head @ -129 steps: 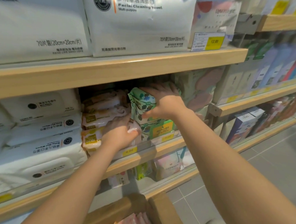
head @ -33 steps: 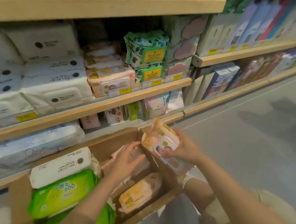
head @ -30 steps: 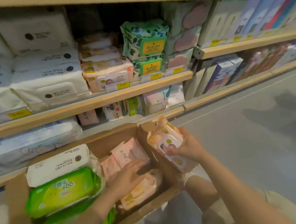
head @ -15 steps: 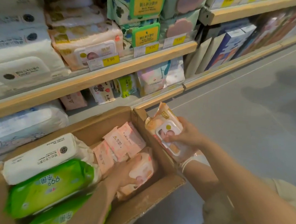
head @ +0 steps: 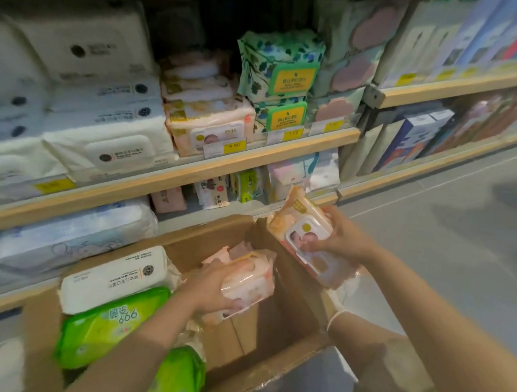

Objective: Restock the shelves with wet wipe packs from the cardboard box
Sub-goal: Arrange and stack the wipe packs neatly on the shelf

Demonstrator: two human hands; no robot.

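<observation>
Two peach wet wipe packs: one [head: 304, 237] tilted above the cardboard box [head: 275, 373] rim at centre right, another [head: 248, 282] lifted over its interior.

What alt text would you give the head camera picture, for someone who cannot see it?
A person's two bare hands each hold an orange wet wipe pack: the left hand lifts one pack from an open cardboard box, the right hand holds another pack above the box's edge. Behind stand wooden shelves stacked with white, orange and green packs.
</observation>
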